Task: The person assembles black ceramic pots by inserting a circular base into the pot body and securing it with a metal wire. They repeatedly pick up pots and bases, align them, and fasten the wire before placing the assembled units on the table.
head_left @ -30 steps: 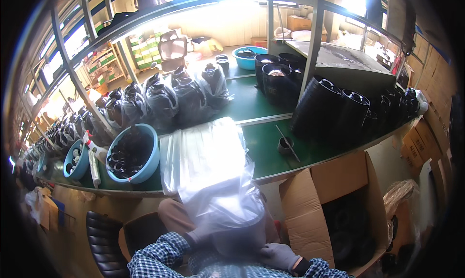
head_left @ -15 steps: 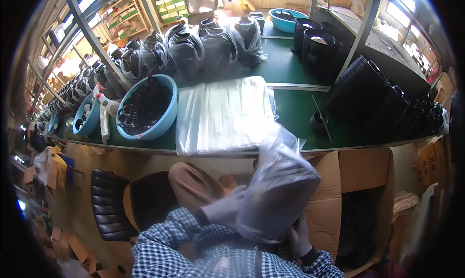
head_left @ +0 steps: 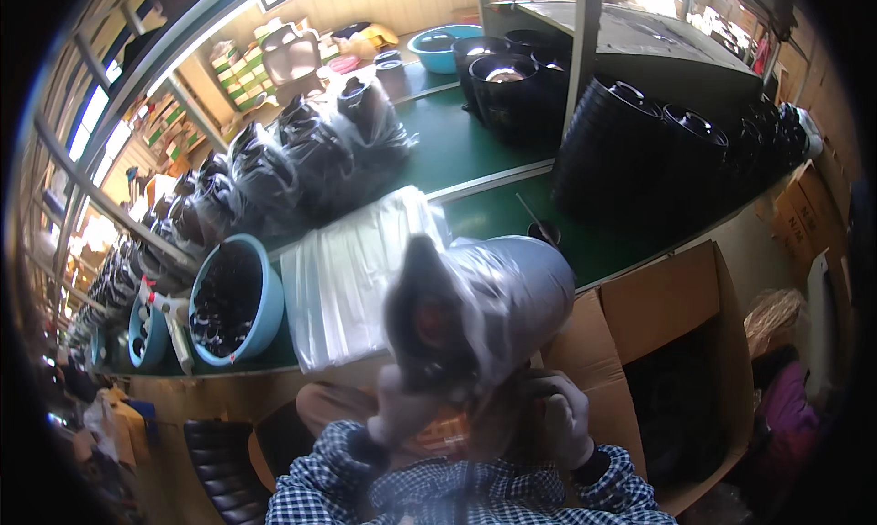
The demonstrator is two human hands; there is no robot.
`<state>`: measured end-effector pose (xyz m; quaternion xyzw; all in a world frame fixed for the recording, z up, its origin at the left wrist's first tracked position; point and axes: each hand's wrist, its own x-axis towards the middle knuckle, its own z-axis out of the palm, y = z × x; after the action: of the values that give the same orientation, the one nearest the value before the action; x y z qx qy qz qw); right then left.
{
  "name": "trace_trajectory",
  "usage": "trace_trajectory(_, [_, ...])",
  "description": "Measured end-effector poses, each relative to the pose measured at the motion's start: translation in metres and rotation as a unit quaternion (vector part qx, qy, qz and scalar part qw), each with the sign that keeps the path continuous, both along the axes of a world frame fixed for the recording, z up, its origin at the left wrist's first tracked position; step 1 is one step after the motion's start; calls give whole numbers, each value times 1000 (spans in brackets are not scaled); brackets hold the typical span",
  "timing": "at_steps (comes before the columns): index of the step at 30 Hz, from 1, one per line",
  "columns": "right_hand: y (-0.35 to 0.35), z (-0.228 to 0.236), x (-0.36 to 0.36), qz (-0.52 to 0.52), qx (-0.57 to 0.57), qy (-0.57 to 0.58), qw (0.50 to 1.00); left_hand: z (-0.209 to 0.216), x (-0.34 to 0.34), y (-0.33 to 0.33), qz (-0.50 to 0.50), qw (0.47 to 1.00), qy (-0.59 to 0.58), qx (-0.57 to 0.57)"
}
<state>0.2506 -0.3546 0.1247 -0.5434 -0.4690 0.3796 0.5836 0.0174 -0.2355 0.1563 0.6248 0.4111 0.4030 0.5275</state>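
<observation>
A black, bucket-like container in a clear plastic bag (head_left: 516,292) is tilted on its side in front of me, its dark open end toward the left and blurred. My gloved left hand (head_left: 402,411) grips it from below near that open end. Below its right part is my gloved right hand (head_left: 566,420), with curled fingers close to the bag's underside; what they hold is hidden. Behind the container, a stack of flat clear plastic bags (head_left: 343,283) lies at the front of the green table (head_left: 438,132).
On the left stand a blue basin (head_left: 269,310) of small black parts, a spray bottle (head_left: 164,301) and rows of bagged containers (head_left: 320,159). Stacked black containers (head_left: 612,150) stand right. An open cardboard box (head_left: 662,310) sits beside my right arm, a black chair (head_left: 219,470) at left.
The bagged container has been raised and tipped, its open end now toward the left. Both hands have shifted with it, the left one now near the open end. The view has turned.
</observation>
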Motion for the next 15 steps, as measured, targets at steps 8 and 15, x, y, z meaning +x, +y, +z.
trace_trajectory(8, [24,-44,-5,-13,-17,10,1000,34,88,304,-95,875,201,430])
trace_trajectory(15, [53,-45,1,-67,-49,-64,995,1,165,548,180,919,312,162])
